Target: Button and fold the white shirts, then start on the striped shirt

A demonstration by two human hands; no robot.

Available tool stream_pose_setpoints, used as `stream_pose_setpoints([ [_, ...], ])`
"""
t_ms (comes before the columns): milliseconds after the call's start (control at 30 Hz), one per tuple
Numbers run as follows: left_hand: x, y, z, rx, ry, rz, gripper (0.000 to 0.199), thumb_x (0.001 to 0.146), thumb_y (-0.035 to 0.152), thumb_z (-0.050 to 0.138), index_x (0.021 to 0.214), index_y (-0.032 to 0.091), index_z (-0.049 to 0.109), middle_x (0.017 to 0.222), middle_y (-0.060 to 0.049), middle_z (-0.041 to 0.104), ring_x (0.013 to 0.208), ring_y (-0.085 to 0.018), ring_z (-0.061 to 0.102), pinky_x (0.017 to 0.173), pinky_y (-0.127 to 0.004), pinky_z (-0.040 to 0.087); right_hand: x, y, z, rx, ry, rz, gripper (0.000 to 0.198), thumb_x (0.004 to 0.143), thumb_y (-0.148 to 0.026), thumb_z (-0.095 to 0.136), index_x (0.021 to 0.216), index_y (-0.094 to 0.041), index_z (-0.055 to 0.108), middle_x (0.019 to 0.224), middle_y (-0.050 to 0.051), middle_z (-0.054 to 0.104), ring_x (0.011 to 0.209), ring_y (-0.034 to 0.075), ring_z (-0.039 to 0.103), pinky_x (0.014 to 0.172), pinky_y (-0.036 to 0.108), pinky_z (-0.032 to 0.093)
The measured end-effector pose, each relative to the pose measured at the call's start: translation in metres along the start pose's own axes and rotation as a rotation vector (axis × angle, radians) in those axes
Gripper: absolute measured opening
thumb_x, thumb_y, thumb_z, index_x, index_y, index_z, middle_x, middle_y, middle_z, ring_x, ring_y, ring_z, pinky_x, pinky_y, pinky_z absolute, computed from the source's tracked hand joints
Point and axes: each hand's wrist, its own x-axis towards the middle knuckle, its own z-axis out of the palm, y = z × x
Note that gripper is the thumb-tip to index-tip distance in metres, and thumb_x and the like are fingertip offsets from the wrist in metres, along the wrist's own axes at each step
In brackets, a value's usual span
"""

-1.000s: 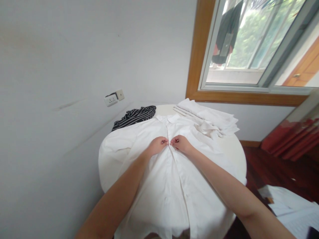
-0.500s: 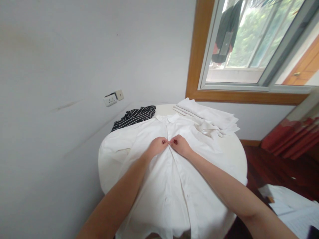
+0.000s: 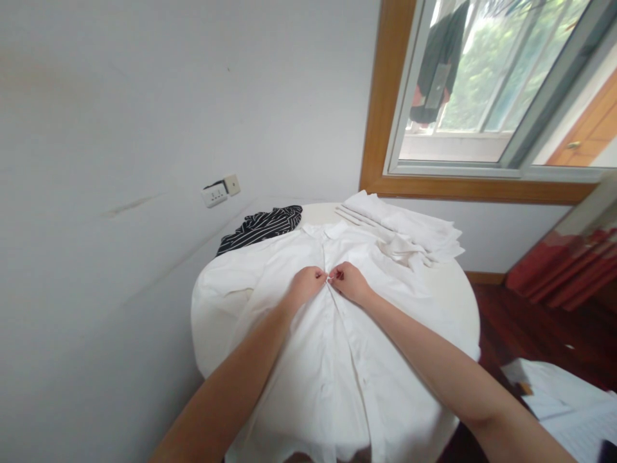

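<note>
A white button-up shirt point(image 3: 308, 360) lies spread front side up, its collar at the far side and its hem hanging over the near edge. Below the hands its front placket gapes apart. My left hand point(image 3: 308, 283) pinches one edge of the placket around mid-chest. Fingertip to fingertip with it, my right hand point(image 3: 348, 281) pinches the other edge. A bit of white fabric sticks up between the fingers; any button there is too small to make out.
The shirt covers most of a round white table point(image 3: 205, 347) against the wall. A black striped cloth point(image 3: 263, 228) lies at the back left, folded white clothes point(image 3: 400, 222) at the back right. A wall socket point(image 3: 214, 194) is on the left. Papers point(image 3: 573, 399) sit lower right.
Both hands stay at the same spot on the placket. The fingertips have shifted slightly, and a little more white fabric shows between them.
</note>
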Motion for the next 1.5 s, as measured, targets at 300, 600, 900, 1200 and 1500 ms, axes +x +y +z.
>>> stream_pose_setpoints([
  [300,-0.003,0.006,-0.002,0.141,-0.017,-0.001,0.03,0.087,0.029,0.045,0.089,0.017,0.072,0.092,-0.01,0.073,0.084,-0.019,0.065,0.07,-0.025,0.042,0.003,0.004,-0.005,0.232,-0.171,0.068,0.011,0.081,-0.023,0.058,0.077,-0.016,0.065,0.049,-0.004,0.055,0.043,0.008,0.049,0.048,0.019,0.037],
  [600,-0.003,0.006,0.001,0.159,-0.007,-0.006,0.029,0.088,0.027,0.044,0.091,0.018,0.071,0.098,-0.01,0.072,0.091,-0.02,0.064,0.075,-0.026,0.043,0.003,0.001,-0.003,0.051,-0.14,0.005,0.004,0.079,-0.02,0.061,0.079,-0.016,0.062,0.056,-0.002,0.058,0.048,0.011,0.052,0.053,0.022,0.039],
  [900,-0.005,0.008,-0.004,0.124,-0.002,-0.02,0.028,0.085,0.027,0.046,0.085,0.017,0.073,0.089,-0.009,0.073,0.082,-0.018,0.064,0.07,-0.024,0.042,-0.003,-0.004,-0.003,-0.182,-0.012,-0.159,0.008,0.078,-0.017,0.062,0.085,-0.016,0.063,0.082,0.002,0.056,0.072,0.011,0.049,0.067,0.022,0.037],
  [1200,-0.002,0.0,-0.01,-0.102,-0.097,0.033,0.026,0.078,0.018,0.049,0.084,0.013,0.074,0.083,-0.008,0.074,0.079,-0.017,0.065,0.069,-0.023,0.045,-0.002,-0.004,-0.002,-0.174,-0.022,-0.153,0.007,0.078,-0.015,0.061,0.084,-0.016,0.064,0.079,0.0,0.053,0.07,0.011,0.048,0.066,0.021,0.036],
  [1500,-0.004,0.003,-0.01,-0.101,-0.065,-0.031,0.023,0.078,0.027,0.056,0.078,0.012,0.074,0.075,-0.008,0.073,0.073,-0.018,0.064,0.066,-0.023,0.043,-0.002,-0.003,-0.003,-0.161,-0.019,-0.128,0.007,0.078,-0.018,0.061,0.084,-0.016,0.065,0.079,0.0,0.055,0.07,0.011,0.049,0.065,0.021,0.036],
])
